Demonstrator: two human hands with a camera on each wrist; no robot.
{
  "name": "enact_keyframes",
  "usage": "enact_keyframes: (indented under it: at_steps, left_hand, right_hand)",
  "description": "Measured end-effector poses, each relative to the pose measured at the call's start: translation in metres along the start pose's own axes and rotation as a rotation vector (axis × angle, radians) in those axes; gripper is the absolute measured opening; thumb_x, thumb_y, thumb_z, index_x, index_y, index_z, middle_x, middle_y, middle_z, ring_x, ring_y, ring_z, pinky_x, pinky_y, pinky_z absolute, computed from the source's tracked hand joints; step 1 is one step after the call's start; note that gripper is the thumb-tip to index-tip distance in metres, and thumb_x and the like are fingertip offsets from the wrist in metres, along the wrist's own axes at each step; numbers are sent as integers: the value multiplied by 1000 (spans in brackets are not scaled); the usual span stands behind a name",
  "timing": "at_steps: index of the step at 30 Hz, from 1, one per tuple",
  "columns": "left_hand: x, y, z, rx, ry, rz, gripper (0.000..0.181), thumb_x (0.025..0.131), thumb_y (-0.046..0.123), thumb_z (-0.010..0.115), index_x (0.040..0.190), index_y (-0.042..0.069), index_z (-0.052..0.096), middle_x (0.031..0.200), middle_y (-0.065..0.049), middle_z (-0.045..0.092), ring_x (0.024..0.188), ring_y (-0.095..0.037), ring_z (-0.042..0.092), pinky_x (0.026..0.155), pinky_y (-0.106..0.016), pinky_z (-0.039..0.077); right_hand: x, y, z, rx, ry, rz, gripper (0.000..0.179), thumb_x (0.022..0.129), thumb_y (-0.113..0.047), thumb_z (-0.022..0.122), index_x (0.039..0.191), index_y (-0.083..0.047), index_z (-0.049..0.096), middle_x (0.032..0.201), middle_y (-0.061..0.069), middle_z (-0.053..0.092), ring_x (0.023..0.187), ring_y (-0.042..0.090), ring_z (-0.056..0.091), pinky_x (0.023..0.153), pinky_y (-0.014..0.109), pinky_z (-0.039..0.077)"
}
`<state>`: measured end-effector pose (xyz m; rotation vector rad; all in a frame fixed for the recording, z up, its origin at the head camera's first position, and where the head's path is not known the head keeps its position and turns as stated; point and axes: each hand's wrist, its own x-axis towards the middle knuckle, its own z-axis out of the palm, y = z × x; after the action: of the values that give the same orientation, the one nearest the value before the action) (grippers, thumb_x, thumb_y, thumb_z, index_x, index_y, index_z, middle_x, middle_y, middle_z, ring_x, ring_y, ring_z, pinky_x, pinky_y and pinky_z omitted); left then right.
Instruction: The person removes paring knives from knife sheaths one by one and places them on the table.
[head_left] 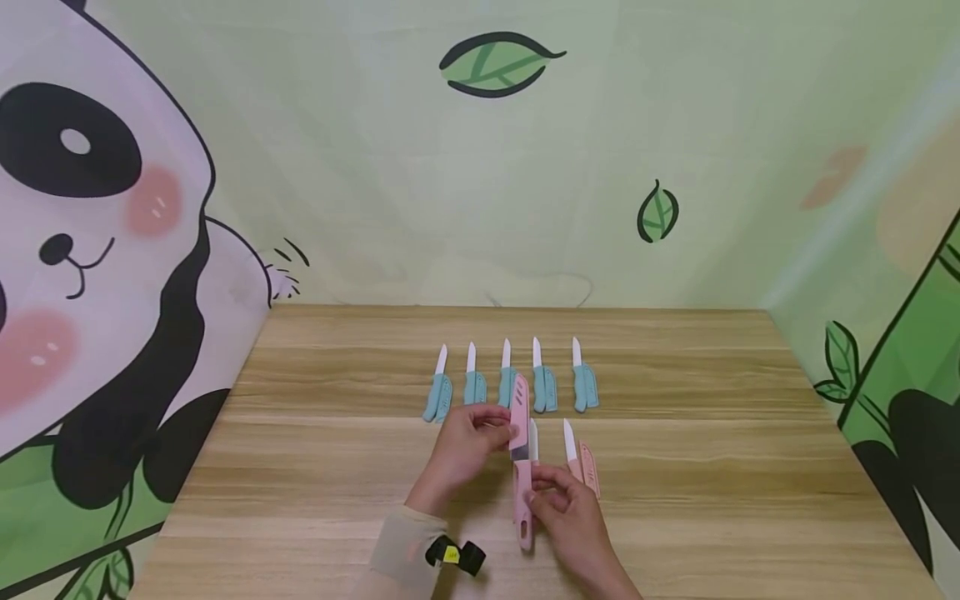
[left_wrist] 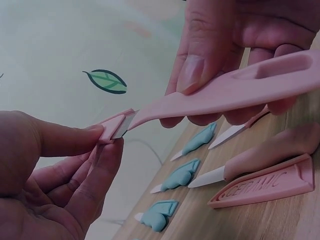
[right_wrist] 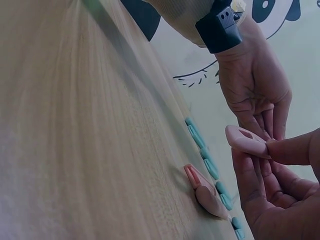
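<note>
In the head view my left hand [head_left: 467, 442] pinches the pink slotted sheath [head_left: 519, 408] of a knife between thumb and fingers. My right hand [head_left: 576, 518] grips that knife's pink handle [head_left: 523, 504], thumb on one side and fingers on the other. A short length of grey blade [left_wrist: 124, 125] shows between sheath and handle in the left wrist view; the rest is inside the sheath. Both parts are held above the table in line with each other. Below, a pink knife with a white blade [left_wrist: 207, 176] lies beside its pink sheath [left_wrist: 265, 182] marked "CERAMIC".
Several teal knives [head_left: 581, 387] with white blades lie in a row farther back, each beside a teal sheath [head_left: 591, 387]. Another pink-handled knife with a white blade [head_left: 569, 439] and its sheath [head_left: 589, 469] lie right of my hands on the wooden table [head_left: 712, 467].
</note>
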<state>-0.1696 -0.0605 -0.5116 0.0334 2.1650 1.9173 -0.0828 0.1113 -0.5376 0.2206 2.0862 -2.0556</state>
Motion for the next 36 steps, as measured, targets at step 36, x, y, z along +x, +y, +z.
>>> enact_keyframes:
  at_steps: [36]
  left_hand:
    - [2, 1, 1, -15, 28, -9, 18, 93, 4, 72, 110, -1, 74, 97, -12, 73, 81, -15, 70, 81, -38, 65]
  right_hand:
    - [-23, 16, -7, 16, -153, 108, 38, 95, -1, 68, 130, 9, 57, 106, 11, 67, 86, 14, 67, 73, 28, 62]
